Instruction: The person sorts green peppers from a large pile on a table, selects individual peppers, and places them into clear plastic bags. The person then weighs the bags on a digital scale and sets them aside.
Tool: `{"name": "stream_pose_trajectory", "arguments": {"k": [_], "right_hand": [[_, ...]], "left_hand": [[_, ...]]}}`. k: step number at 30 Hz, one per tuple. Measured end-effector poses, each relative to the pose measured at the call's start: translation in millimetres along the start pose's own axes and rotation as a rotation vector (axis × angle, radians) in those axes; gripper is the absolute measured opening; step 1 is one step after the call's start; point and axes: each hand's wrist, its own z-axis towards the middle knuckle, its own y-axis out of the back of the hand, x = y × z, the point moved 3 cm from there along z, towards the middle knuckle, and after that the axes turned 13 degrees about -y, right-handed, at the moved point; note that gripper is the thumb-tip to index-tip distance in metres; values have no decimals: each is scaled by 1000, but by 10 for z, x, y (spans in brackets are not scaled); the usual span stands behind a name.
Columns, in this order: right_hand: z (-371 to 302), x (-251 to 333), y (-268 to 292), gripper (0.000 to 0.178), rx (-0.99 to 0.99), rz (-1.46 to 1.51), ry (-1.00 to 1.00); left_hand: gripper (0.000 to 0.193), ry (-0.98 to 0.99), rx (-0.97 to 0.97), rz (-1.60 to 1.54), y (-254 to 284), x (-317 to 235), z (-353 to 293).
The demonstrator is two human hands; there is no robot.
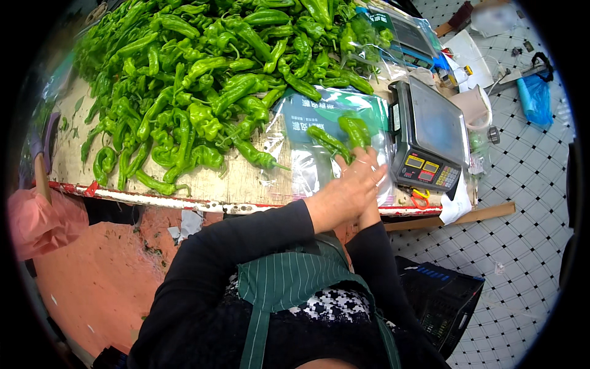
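My left hand (347,187) reaches over a clear plastic bag (301,175) with a green printed panel, lying flat on the table's near edge. Its fingers are bent around the lower ends of two long green peppers (330,142), which lie over the bag's printed part. Whether the peppers are inside the bag or on top cannot be made out. My right hand (370,215) is under the left one at the bag's near edge, its fingers mostly hidden. A large heap of green peppers (209,74) covers the table behind and to the left.
A digital scale (430,135) stands right of the bag, with orange-handled scissors (420,199) near its front. Behind it is a second scale (405,34). A beige pitcher (474,106) sits at the right edge. Below are a black crate (439,295) and, far left, a pink bag (46,221).
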Motion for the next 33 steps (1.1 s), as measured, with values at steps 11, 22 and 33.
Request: {"name": "stream_pose_trajectory", "arguments": {"k": [11,22,33], "right_hand": [[319,298,-377,56,55,-268,-29],[516,-148,-543,81,14,-239,153],[127,1081,1133,32,1147,391,672]], "left_hand": [[56,63,27,-91,-53,46,-156],[68,140,54,-147,-23,73,-323],[51,299,-190,-228,50,160,-724]]}}
